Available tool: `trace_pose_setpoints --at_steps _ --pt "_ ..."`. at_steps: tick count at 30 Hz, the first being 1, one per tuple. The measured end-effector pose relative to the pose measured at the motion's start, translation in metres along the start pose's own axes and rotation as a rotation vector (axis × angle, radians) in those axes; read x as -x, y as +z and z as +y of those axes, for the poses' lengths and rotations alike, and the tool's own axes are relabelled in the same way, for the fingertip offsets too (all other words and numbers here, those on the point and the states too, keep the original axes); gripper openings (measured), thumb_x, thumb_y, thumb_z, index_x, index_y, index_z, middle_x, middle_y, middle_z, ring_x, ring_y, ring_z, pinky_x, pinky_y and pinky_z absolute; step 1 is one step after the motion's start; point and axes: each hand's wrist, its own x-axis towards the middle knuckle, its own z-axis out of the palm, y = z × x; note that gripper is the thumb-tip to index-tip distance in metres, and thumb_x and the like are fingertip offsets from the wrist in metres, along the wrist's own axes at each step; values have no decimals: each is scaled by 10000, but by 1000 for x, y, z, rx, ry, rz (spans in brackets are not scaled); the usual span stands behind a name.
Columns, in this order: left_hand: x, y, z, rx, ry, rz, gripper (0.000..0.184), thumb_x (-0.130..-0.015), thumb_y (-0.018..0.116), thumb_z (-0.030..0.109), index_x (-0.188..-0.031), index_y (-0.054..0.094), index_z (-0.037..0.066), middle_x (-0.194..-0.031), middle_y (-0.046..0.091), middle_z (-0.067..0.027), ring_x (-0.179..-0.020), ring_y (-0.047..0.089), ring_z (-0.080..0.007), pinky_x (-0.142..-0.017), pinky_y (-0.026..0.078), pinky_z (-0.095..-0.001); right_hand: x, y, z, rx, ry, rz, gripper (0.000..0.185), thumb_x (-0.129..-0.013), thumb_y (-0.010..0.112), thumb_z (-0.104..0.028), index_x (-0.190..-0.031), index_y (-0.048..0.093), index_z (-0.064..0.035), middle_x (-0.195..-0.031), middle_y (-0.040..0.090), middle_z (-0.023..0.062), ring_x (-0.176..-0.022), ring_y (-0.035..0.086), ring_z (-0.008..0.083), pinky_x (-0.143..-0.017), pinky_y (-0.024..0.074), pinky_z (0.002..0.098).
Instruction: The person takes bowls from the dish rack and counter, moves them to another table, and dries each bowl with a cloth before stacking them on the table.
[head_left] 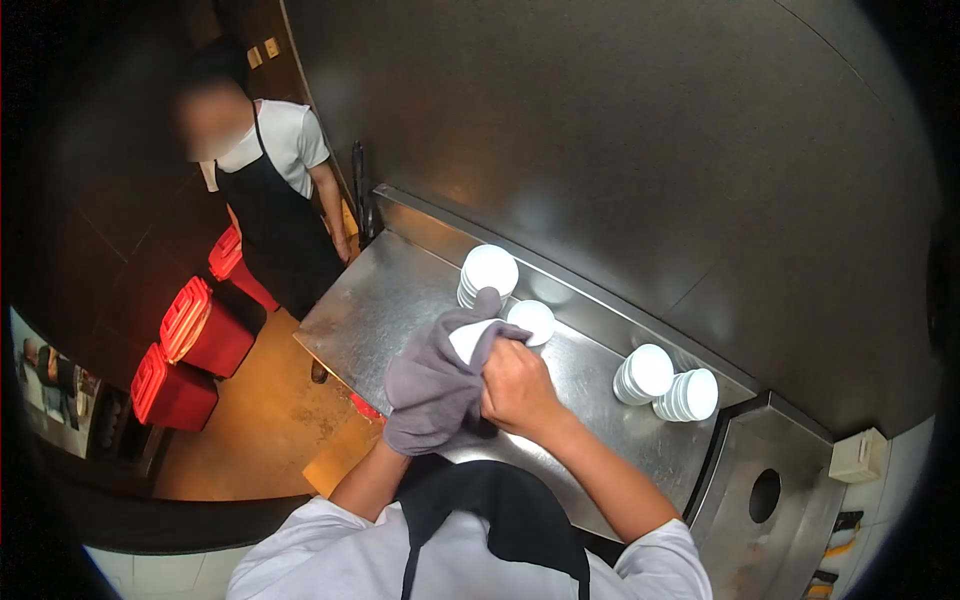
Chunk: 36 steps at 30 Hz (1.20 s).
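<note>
A grey cloth (432, 378) is draped over my left hand, hiding its fingers. The covered thumb shape presses by a white bowl (470, 340), only partly visible between the folds. My right hand (520, 388) is closed, its fingers gripping the cloth at the bowl's near side. Just beyond my hands, a stack of white bowls (490, 270) stands on the steel counter (375, 295). Another white bowl (532, 322) is right behind my right hand.
Two more bowl stacks (643, 374) (688, 396) stand to the right by the raised back edge. A steel unit with a round hole (765, 495) adjoins the counter. At left, a person in a black apron (275, 215) stands near several red bins (205, 330).
</note>
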Motion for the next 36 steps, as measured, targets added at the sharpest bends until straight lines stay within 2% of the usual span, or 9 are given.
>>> trace_pose_setpoints --at_steps 3,6,9,16,20,22,27,30,36 --pt "5 0 -3 -98 51 18 753 -732 848 394 -1357 566 82 -1286 618 -131 -1204 566 -291 -1061 427 -393 25 47 14 -308 264 148 236 -903 606 -118 -1092 610 22 -1015 672 157 -843 664 323 -739 551 406" --pt "-3 -4 13 92 19 -47 683 -711 839 372 -1282 619 70 -1219 642 -142 -1131 607 -300 -974 481 -377 27 25 1 -1686 889 168 268 -978 545 -183 -1159 615 2 -1051 681 118 -910 673 272 -818 550 398" --pt "-3 2 2 63 -11 -56 614 -732 809 339 -1252 634 63 -1201 647 -150 -1112 614 -296 -961 488 -376 49 17 15 -1854 568 295 447 -1024 428 -283 -1291 549 54 -1193 653 147 -1055 657 256 -930 544 383" --pt "-5 24 -56 -329 -74 15 461 -781 740 264 -1180 669 45 -1159 657 -166 -1067 630 -286 -931 504 -376 68 -65 0 -963 372 600 540 -896 611 -288 -1320 567 44 -1282 626 236 -1202 623 370 -1062 470 531" --pt "-22 57 -54 -817 -211 -565 379 -810 700 221 -1139 689 34 -1136 662 -176 -1042 639 -281 -913 513 -375 48 -38 -30 -109 128 336 435 -707 779 -226 -1082 721 -13 -1136 699 197 -1130 650 403 -1013 469 514" --pt "1 45 -25 -385 132 -171 265 -844 626 173 -1043 687 10 -1035 661 -201 -988 633 -321 -869 513 -411 44 -17 -32 -95 158 479 381 -759 747 -231 -1075 724 -21 -1101 707 188 -1093 661 394 -998 480 482" --pt "32 88 -63 426 -307 -226 363 -934 660 127 -1229 499 -11 -1180 545 -92 -1206 494 -243 -1082 403 -416 62 -17 6 -939 461 220 479 -976 595 -266 -1337 553 45 -1256 642 159 -1174 616 261 -1021 467 383" --pt "-7 57 13 -112 -177 -139 177 -932 593 96 -1070 545 -4 -1053 559 -165 -1081 515 -321 -973 423 -442 63 36 22 -1371 607 484 446 -1049 486 -197 -1426 464 39 -1372 573 145 -1262 547 243 -1075 420 340" --pt "9 110 -113 -322 96 66 215 -913 545 186 -965 656 10 -924 644 -188 -878 601 -367 -793 476 -475 107 62 32 -855 960 267 369 -1073 448 -189 -1318 574 57 -1260 643 108 -1119 602 185 -986 461 302"
